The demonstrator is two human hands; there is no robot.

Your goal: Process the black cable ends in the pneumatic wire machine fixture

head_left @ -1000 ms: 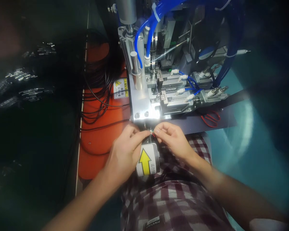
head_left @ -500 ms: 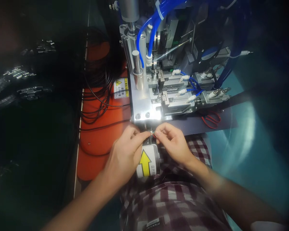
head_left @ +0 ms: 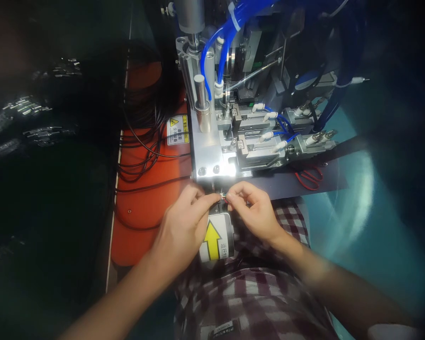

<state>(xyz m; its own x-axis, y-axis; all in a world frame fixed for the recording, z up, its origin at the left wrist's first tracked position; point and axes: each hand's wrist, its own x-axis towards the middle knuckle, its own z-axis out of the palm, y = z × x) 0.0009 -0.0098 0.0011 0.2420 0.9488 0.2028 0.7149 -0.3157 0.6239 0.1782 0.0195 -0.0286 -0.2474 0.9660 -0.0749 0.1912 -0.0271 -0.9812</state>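
A tiny metallic piece with a bit of red [head_left: 223, 196] sits between my two hands, too small to name. My left hand [head_left: 184, 219] is closed in a pinch at its left side, thumb and forefinger stretched toward it. From the right, the thumb and fingertips of my right hand [head_left: 253, 208] pinch at the same piece. Both hands are just in front of the bright metal plate [head_left: 212, 160] of a machine. Below them is a rounded housing with a yellow arrow label [head_left: 212, 240]. My fingers hide most of the small piece.
Pneumatic cylinders [head_left: 258, 153] with blue tubes [head_left: 226, 47] fill the machine behind my hands. Red-handled scissors [head_left: 310, 178] lie at the right on a dark plate. Black cables [head_left: 141, 160] are coiled over the orange surface [head_left: 138, 245] at left. Bagged shiny parts [head_left: 28, 106] lie far left.
My hands stay almost in place around the tiny piece, with the right fingertips shifted very slightly left. The whole view has drifted slightly.
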